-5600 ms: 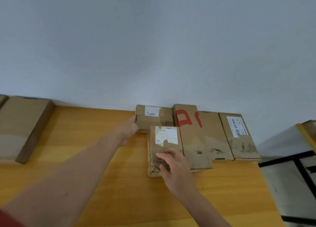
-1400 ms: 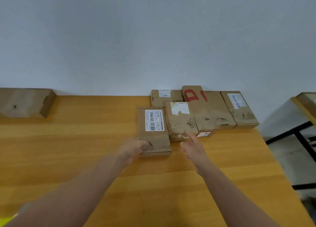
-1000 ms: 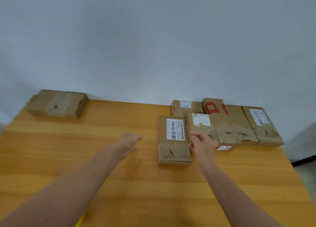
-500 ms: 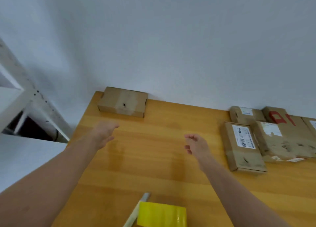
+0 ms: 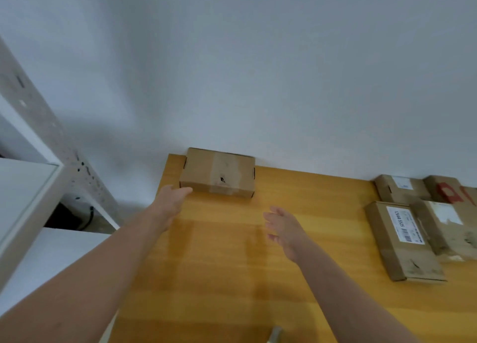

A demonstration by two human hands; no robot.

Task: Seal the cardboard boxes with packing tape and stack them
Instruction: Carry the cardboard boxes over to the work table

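Cardboard box [image 5: 218, 173] corner at left hand [image 5: 173, 200] — spread, empty; right hand [image 5: 284, 226] likewise, apart.

A plain pale grey-white wall [image 5: 258, 71] fills the view from 10 to 2 o'clock, evenly lit, with a soft shadow low at 9 o'clock. A honey-coloured wooden tabletop [image 5: 219, 265] with streaky grain runs from 6 to 3 o'clock, its far edge against the wall. At 9 o'clock stands a white metal shelving rack [image 5: 51, 136] with a perforated upright; a dark gap [image 5: 64, 218] shows between its flat white shelves.
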